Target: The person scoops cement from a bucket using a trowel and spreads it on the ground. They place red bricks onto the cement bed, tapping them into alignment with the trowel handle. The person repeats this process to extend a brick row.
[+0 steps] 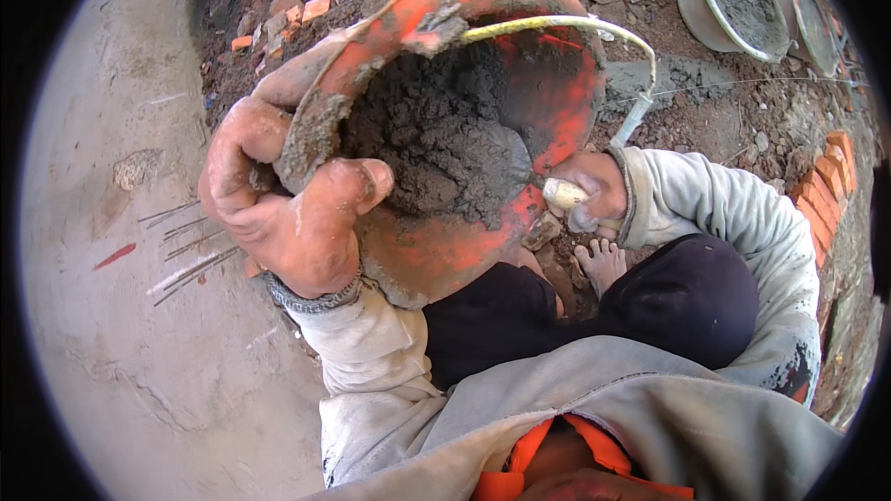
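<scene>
An orange bucket (557,0), crusted with grey mortar, is tilted so its mouth faces me. Wet mortar (418,121) fills much of its inside. My left hand (292,190) is closed over the mortar-caked left rim, thumb inside. My right hand (599,187), at the bucket's lower right edge, is wrapped round the pale handle of what looks like a trowel (563,193). A smooth grey surface in the mortar may be its blade; the join is hidden. The bucket's yellow bail (557,22) arches over the mouth, ending in a grey sleeve near my right wrist.
Two pale buckets, one holding mortar (742,9), stand at the far right. Orange bricks (826,186) are stacked along the right. Broken brick and stone (316,7) litter the soil beyond. A concrete surface (111,250) on the left has thin rods (190,264) against it. My bare foot (601,262) is below the bucket.
</scene>
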{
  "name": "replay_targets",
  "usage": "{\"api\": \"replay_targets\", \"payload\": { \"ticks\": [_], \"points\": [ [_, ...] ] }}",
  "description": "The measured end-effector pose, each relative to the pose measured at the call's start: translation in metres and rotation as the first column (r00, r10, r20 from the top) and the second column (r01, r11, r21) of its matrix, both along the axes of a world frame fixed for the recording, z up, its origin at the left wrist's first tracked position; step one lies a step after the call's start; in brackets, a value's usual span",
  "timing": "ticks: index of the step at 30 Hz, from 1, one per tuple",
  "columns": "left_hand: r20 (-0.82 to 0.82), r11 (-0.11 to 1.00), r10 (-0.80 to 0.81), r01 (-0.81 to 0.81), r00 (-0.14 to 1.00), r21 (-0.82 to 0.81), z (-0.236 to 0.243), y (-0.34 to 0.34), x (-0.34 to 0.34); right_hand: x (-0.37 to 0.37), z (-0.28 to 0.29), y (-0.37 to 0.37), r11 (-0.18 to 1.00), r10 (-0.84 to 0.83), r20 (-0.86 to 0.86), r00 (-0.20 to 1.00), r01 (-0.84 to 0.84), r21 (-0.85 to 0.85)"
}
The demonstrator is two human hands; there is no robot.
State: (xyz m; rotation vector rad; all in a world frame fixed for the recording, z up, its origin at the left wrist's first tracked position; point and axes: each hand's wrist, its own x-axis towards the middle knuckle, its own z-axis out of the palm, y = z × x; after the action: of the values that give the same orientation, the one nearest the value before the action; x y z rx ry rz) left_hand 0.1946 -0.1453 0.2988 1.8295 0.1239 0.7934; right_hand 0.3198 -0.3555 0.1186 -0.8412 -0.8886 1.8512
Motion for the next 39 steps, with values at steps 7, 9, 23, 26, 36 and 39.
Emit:
{"api": "replay_targets", "payload": {
  "ticks": [7,9,23,26,36,39],
  "points": [
    [-0.126,0.973,0.229,-0.231,0.965,-0.001,-0.005,-0.018,-0.025,-0.012,-0.004,0.025,0.963,0.208,0.073,0.975,-0.217,0.158],
    [-0.160,0.926,0.376,-0.369,0.913,0.075,-0.012,-0.029,-0.026,-0.028,-0.023,0.033,0.933,0.205,0.180,0.962,-0.248,0.261],
    [-0.530,0.615,0.720,-0.766,0.449,0.187,-0.092,-0.067,-0.095,0.016,-0.028,-0.034,0.923,0.385,0.047,0.922,-0.386,0.014],
    [-0.539,0.561,0.724,-0.823,0.431,0.094,-0.098,-0.061,-0.097,0.045,-0.034,-0.055,0.936,0.351,0.069,0.934,-0.352,0.000],
    [-0.437,0.267,0.869,-0.964,0.233,0.016,-0.102,-0.025,-0.140,0.134,-0.042,-0.094,0.973,0.142,0.867,0.478,-0.230,-0.032],
    [-0.399,0.194,0.903,-0.980,0.158,0.051,-0.105,-0.019,-0.142,0.141,-0.103,-0.123,0.959,-0.025,0.981,-0.190,-0.283,-0.031]
  ]
}}
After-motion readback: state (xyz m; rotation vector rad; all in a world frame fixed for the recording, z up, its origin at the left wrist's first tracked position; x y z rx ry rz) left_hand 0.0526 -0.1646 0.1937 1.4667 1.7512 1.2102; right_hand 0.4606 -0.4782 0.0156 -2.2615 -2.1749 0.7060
